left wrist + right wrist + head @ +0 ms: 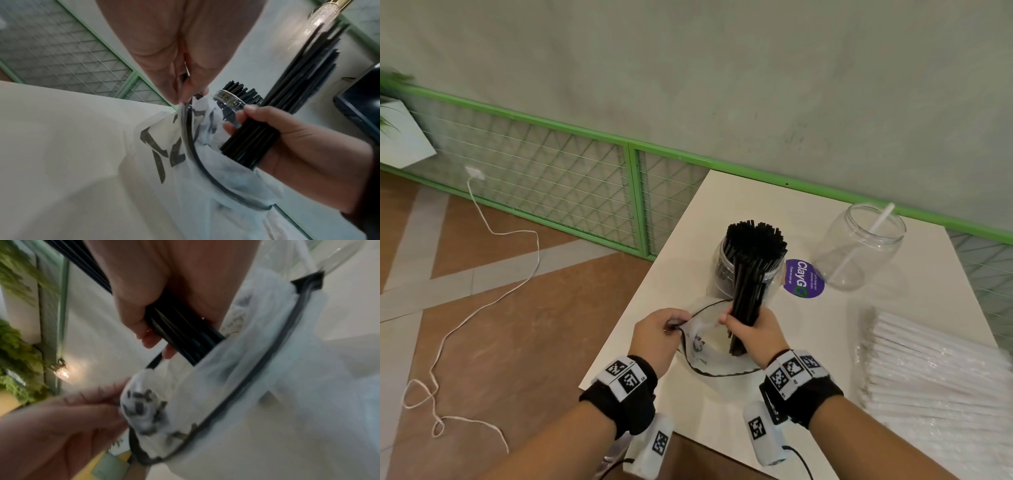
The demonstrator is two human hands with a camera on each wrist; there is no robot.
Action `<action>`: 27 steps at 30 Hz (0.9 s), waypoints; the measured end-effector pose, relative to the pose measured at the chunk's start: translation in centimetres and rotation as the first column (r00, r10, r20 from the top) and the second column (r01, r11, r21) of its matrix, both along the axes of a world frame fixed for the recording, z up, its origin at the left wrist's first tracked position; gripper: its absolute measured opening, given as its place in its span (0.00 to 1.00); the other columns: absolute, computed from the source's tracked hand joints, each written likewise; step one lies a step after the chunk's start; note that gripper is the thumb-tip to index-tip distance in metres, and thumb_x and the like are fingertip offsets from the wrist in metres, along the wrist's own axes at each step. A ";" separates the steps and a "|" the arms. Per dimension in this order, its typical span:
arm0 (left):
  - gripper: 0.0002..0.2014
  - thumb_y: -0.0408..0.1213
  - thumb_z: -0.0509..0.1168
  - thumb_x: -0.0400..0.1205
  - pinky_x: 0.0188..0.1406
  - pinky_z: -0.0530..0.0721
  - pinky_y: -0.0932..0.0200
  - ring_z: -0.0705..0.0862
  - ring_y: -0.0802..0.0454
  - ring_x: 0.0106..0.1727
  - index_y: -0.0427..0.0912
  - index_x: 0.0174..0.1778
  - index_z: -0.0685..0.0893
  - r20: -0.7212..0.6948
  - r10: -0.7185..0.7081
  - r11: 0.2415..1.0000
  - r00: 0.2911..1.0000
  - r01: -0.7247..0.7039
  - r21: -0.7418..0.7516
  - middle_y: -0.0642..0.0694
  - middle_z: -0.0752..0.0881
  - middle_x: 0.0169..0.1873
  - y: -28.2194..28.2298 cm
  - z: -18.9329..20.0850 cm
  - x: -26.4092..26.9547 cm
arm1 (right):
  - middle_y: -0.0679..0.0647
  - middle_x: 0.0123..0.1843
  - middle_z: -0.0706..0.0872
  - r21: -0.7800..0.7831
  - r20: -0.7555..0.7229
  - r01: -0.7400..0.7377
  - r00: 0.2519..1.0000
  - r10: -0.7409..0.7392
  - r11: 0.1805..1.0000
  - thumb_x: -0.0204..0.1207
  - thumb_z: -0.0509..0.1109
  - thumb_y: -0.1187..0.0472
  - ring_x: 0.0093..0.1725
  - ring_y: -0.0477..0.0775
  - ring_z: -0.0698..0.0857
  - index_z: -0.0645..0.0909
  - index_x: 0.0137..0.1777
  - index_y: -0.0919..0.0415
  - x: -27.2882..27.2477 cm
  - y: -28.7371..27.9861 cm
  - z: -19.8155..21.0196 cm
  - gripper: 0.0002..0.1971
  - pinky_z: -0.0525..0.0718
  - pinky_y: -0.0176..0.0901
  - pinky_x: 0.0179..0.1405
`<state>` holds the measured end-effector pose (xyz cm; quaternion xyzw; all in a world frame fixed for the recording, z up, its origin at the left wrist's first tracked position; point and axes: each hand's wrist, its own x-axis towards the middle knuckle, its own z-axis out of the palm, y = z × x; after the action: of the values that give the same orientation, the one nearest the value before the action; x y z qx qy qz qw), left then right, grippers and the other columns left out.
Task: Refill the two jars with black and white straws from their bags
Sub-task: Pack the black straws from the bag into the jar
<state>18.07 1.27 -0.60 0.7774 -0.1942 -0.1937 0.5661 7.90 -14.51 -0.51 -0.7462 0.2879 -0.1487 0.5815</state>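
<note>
My right hand (751, 330) grips a bundle of black straws (748, 301), upright, with its lower end just above the mouth of a clear bag (705, 346) with a black zip rim. My left hand (659, 330) pinches that rim on the left. In the left wrist view the left hand's fingers (185, 84) pinch the bag (185, 146) while the bundle (252, 139) sits in the right hand (298, 146). Behind stands a clear jar (726, 274) packed with black straws. A second clear jar (859, 246) to the right holds one white straw (866, 240). A bag of white straws (935, 373) lies at the right.
A purple round sticker (804, 278) lies on the white table (808, 212) between the jars. The table's left edge drops to a brown floor with a white cord (482, 301). A green mesh fence (571, 185) runs along the wall behind.
</note>
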 end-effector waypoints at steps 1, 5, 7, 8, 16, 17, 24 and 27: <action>0.19 0.14 0.61 0.73 0.41 0.76 0.81 0.82 0.65 0.45 0.42 0.43 0.88 0.001 0.013 1.000 1.000 -0.013 -0.003 0.54 0.86 0.42 0.1 -0.2 0.1 | 0.53 0.34 0.86 0.022 0.030 0.019 0.999 -0.020 1.000 0.72 0.77 0.60 0.37 0.50 0.85 0.84 0.38 0.54 -0.1 -0.1 0.4 0.04 0.84 0.45 0.43; 0.19 0.15 0.62 0.73 0.41 0.75 0.83 0.82 0.65 0.46 0.45 0.42 0.87 0.021 0.020 0.999 1.000 -0.021 0.029 0.55 0.86 0.43 0.5 -0.8 0.2 | 0.50 0.36 0.87 0.160 0.172 0.095 0.978 -0.123 0.983 0.70 0.77 0.69 0.39 0.45 0.87 0.84 0.37 0.56 -0.8 -0.1 0.8 0.08 0.85 0.35 0.41; 0.19 0.15 0.62 0.73 0.42 0.75 0.83 0.82 0.65 0.46 0.45 0.43 0.87 0.024 0.012 0.999 1.000 -0.013 0.045 0.56 0.86 0.43 0.5 -0.9 0.2 | 0.50 0.37 0.87 0.182 0.193 0.091 0.973 -0.126 0.979 0.69 0.76 0.73 0.39 0.42 0.86 0.83 0.39 0.61 -1.0 0.2 0.5 0.08 0.83 0.30 0.41; 0.19 0.16 0.62 0.73 0.42 0.75 0.83 0.82 0.66 0.46 0.45 0.43 0.87 0.019 0.006 0.999 1.000 -0.007 0.050 0.56 0.86 0.44 0.5 -1.0 0.2 | 0.51 0.37 0.87 0.190 0.198 0.092 0.972 -0.130 0.977 0.69 0.76 0.74 0.39 0.42 0.86 0.82 0.41 0.62 -1.0 0.4 0.3 0.08 0.83 0.30 0.42; 0.22 0.16 0.63 0.73 0.41 0.77 0.81 0.83 0.64 0.46 0.52 0.40 0.86 0.013 -0.029 0.998 1.000 0.028 0.053 0.57 0.86 0.43 0.5 -1.1 0.2 | 0.50 0.37 0.88 0.151 0.145 0.060 0.986 -0.082 0.987 0.69 0.77 0.71 0.43 0.47 0.87 0.82 0.45 0.56 -0.4 0.4 -0.1 0.11 0.83 0.41 0.52; 0.22 0.16 0.63 0.73 0.41 0.77 0.80 0.83 0.63 0.46 0.52 0.40 0.86 0.008 -0.031 0.998 0.999 0.031 0.052 0.57 0.86 0.43 0.5 -1.1 0.2 | 0.50 0.37 0.88 0.121 0.122 0.060 0.990 -0.075 0.991 0.69 0.77 0.69 0.43 0.48 0.87 0.82 0.43 0.55 -0.2 0.5 -0.1 0.09 0.83 0.41 0.51; 0.19 0.19 0.62 0.75 0.43 0.78 0.79 0.83 0.65 0.48 0.51 0.42 0.86 0.019 -0.062 0.996 0.998 0.060 0.067 0.56 0.86 0.45 0.4 -0.6 0.3 | 0.50 0.37 0.86 0.023 0.161 0.024 0.987 -0.027 0.999 0.71 0.77 0.64 0.41 0.48 0.84 0.82 0.42 0.61 0.8 1.4 0.9 0.06 0.80 0.35 0.45; 0.20 0.21 0.62 0.76 0.45 0.77 0.79 0.81 0.69 0.49 0.56 0.41 0.85 0.044 -0.071 0.994 0.996 0.067 0.085 0.57 0.84 0.47 0.5 -0.4 0.3 | 0.51 0.39 0.85 -0.004 0.209 -0.006 0.978 0.006 1.000 0.70 0.77 0.65 0.43 0.50 0.84 0.80 0.45 0.56 1.0 1.3 1.2 0.09 0.83 0.37 0.48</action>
<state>18.36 1.77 -1.02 0.7976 -0.2262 -0.2027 0.5212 8.87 -13.20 0.71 -0.7283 0.2226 -0.2252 0.6077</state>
